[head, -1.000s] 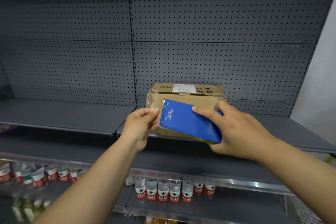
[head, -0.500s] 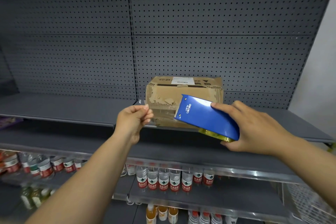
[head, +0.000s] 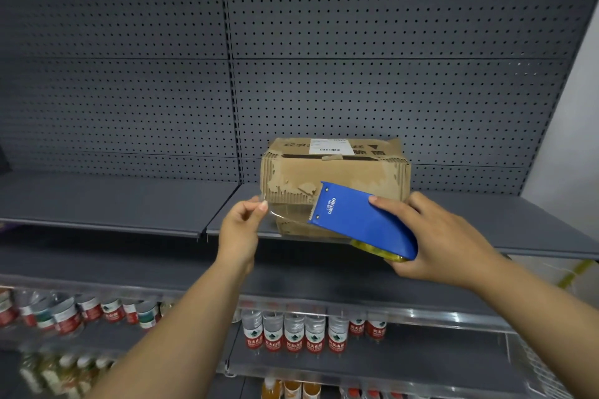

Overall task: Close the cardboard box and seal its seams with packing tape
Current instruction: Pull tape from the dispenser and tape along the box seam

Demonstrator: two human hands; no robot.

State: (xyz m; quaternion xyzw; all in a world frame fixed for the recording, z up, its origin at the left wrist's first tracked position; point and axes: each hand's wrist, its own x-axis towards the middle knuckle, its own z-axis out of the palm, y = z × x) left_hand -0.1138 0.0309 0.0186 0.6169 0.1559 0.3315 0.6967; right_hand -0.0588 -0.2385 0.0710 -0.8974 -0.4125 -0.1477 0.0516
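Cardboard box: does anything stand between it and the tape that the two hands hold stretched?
Nothing visible. The clear tape, pinched by the left hand and running to the blue dispenser in the right hand, hangs before the cardboard box.

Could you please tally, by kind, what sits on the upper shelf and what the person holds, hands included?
box: 1
dispenser: 1
tape strip: 1
hands: 2, left hand and right hand
total: 5
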